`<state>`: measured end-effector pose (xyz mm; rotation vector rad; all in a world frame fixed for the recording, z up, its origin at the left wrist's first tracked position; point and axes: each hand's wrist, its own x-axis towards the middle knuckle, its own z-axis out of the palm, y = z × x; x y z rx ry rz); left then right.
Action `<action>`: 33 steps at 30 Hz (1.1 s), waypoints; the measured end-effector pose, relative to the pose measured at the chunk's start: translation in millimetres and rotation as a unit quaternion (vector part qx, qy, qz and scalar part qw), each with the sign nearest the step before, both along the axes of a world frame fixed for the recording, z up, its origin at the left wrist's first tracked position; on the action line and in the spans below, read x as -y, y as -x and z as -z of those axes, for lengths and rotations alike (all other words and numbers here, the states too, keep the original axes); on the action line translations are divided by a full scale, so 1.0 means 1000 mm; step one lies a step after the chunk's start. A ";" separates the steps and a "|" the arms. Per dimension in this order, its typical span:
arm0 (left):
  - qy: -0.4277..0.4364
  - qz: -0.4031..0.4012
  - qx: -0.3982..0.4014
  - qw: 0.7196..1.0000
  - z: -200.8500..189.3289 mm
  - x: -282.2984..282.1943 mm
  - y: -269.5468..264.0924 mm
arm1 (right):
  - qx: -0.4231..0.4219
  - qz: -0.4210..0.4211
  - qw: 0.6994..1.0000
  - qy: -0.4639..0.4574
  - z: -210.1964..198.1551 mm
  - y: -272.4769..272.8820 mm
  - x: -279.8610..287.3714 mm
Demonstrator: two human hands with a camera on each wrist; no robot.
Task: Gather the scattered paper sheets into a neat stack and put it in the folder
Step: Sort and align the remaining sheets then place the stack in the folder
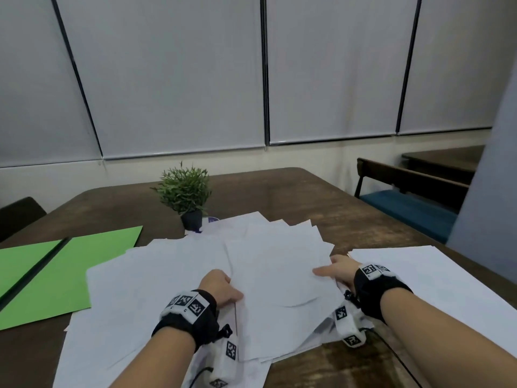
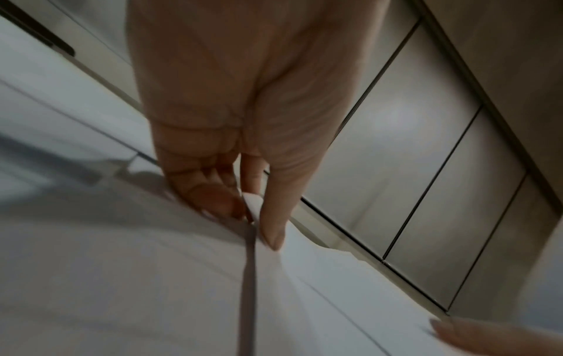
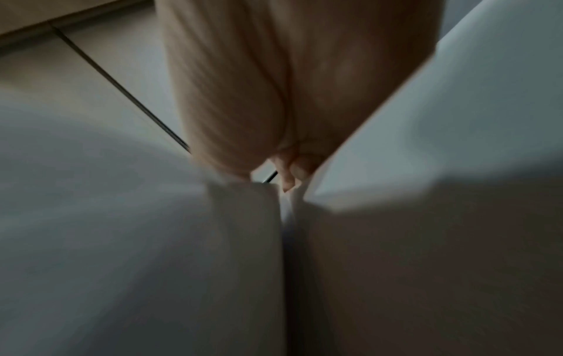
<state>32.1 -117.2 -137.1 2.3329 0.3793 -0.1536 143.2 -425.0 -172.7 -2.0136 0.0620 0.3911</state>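
A loose bundle of white paper sheets (image 1: 279, 281), too overlapped to count, is held just above the middle of the table (image 1: 321, 203), fanned at its far edge and curling slightly. The left hand (image 1: 219, 287) takes the bundle's left edge in its grip, thumb on top and fingers curled beneath; the left wrist view shows the thumb (image 2: 274, 231) pressed against the sheet edge. The right hand (image 1: 340, 271) holds the right edge, its grip clamped on the paper with the thumb lying flat on top. More thin, smooth sheets (image 1: 126, 298) lie spread flat under and left of the bundle, and a separate batch (image 1: 425, 278) lies to the right. One green folder (image 1: 64, 273) lies open and flat at the left, its two card panels split by a dark spine, with nothing inside it; the spread sheets overlap its right edge. One small leafy plant in a dark pot (image 1: 184, 191) stands beyond the paper on the brown wooden table.
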 end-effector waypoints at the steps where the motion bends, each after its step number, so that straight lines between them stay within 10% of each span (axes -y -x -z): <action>1: -0.007 0.010 -0.014 1.000 -0.003 0.000 0.000 | 0.010 -0.013 1.000 0.020 -0.005 0.005 -0.002; 12: 0.102 -0.028 0.021 0.994 -0.019 -0.003 0.004 | 0.142 -0.006 0.977 -0.158 -0.080 0.063 -0.007; 23: 0.174 0.010 0.421 0.890 -0.120 -0.001 0.011 | 0.291 -0.060 0.915 -0.272 -0.153 0.067 -0.065; 33: 0.168 -0.016 0.507 0.845 -0.108 -0.022 0.015 | 0.237 -0.072 0.938 -0.244 -0.149 0.061 -0.109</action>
